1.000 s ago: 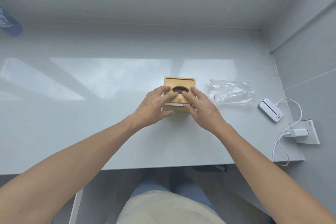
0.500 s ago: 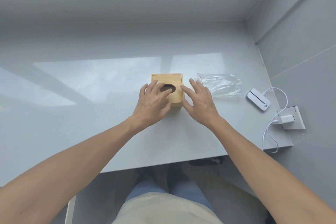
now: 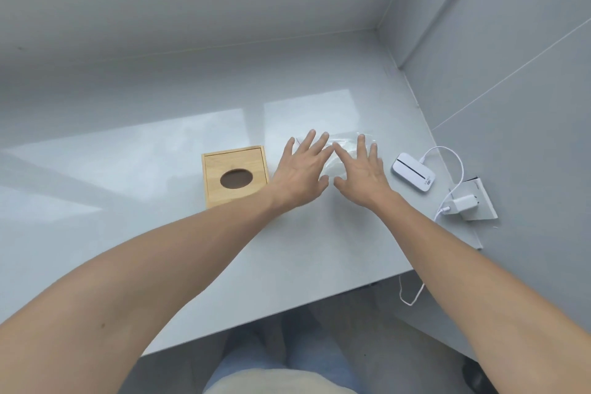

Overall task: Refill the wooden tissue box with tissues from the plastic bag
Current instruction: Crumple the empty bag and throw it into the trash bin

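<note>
Both my hands came off the wooden tissue box point(image 3: 235, 176) and moved to the plastic bag point(image 3: 343, 150) at its 3 o'clock on the table point(image 3: 160, 233). I'd say fetching tissues starts now. Left hand point(image 3: 302, 171) and right hand point(image 3: 359, 174) lie palm-down over the bag, fingers spread, nothing pinched yet.

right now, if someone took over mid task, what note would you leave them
Left hand: open, fingers spread over the plastic bag, holding nothing.
Right hand: the same, beside it.
Wooden tissue box: upright on the table, left of both hands, nothing showing in its oval opening.
Done: nothing that shows.
Left: grip the bag, pull the tissues out, load the box.
</note>
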